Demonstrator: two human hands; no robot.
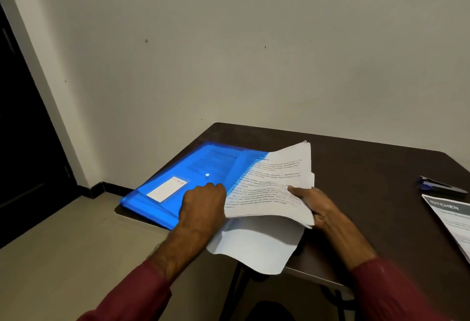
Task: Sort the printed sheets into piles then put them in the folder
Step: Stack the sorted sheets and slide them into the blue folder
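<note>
A translucent blue plastic folder (pixel 178 181) with a white label and a snap button lies at the left corner of the dark table (pixel 368 168). A stack of printed sheets (pixel 277 181) sticks partway out of its right-hand opening. My right hand (pixel 312 206) grips the stack's near right corner. My left hand (pixel 203 203) rests on the folder's near edge, fingers curled, holding the folder by its opening. Beneath the stack a blank white sheet (pixel 256 247) droops over the table's front edge.
At the right edge of the table lies another printed sheet headed "KITCHEN" (pixel 452 221). Beyond it sits a blue and grey stapler (pixel 440 186). A pale wall stands behind the table, with a dark door at far left and tiled floor below.
</note>
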